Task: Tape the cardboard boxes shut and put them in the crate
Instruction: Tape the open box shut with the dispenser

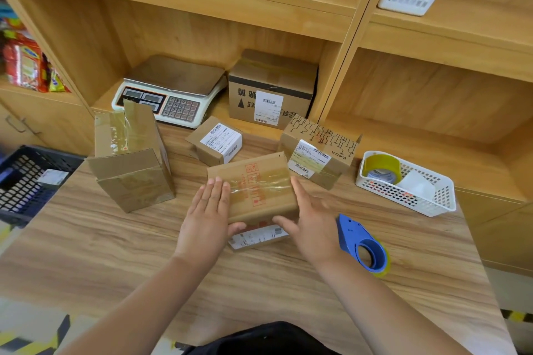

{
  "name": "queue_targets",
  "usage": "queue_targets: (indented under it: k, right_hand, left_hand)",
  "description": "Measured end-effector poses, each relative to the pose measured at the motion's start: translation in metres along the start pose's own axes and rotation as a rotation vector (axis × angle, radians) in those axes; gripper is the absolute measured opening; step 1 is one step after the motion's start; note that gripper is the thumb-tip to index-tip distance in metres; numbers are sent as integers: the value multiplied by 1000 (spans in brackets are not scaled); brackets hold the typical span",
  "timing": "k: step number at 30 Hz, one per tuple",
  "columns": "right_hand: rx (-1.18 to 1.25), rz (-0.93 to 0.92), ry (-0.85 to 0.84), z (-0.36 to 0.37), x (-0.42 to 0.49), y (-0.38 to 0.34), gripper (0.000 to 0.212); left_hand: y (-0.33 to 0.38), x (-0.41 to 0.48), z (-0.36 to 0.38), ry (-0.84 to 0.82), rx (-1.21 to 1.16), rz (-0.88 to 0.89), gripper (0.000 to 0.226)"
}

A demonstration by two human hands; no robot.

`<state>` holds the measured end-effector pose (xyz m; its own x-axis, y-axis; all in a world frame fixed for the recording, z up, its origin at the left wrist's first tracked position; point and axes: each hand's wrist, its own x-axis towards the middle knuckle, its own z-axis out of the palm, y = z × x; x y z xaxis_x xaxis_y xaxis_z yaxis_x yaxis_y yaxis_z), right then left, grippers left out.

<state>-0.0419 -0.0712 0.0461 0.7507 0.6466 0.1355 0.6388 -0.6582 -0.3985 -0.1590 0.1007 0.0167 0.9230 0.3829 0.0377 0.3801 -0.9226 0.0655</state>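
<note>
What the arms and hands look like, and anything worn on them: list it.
Two bare human hands, the left hand and the right hand, on bare forearms. No sleeves, gloves, watch, bracelet or rings show in this view. The only clothing in sight is a dark garment at the bottom edge.

Left hand, right hand on taped box

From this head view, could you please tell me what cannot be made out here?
Head view:
Crate: cut off by the left edge, contents mostly hidden by its wall.
Label on the box: print too small to read.
Right hand: blurred; whether its fingers touch the box is unclear.
</note>
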Motion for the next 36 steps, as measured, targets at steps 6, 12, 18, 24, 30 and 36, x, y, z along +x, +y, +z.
queue_targets:
  k: [6,12,18,24,30,36]
  right_hand:
    - [42,-207,330,21,-4,-25,69]
    - [-2,-428,373,43,-15,-25,35]
    - [-2,-522,215,73,-34,-7,25]
    - [4,-379,109,66,-34,-11,44]
    - [-139,-292,-8,63,-32,-12,53]
    - [-173,-231,46,47,-44,16,54]
  left_hand:
    - [-24,-20,19,167,-253,-75,81]
    - [-7,-36,42,79,-451,74,45]
    - [3,-31,44,-16,-532,84,83]
    - [3,-14,35,70,-393,258,73]
    - [4,-1,30,97,-127,334,65]
    - [2,1,42,208,43,371,68]
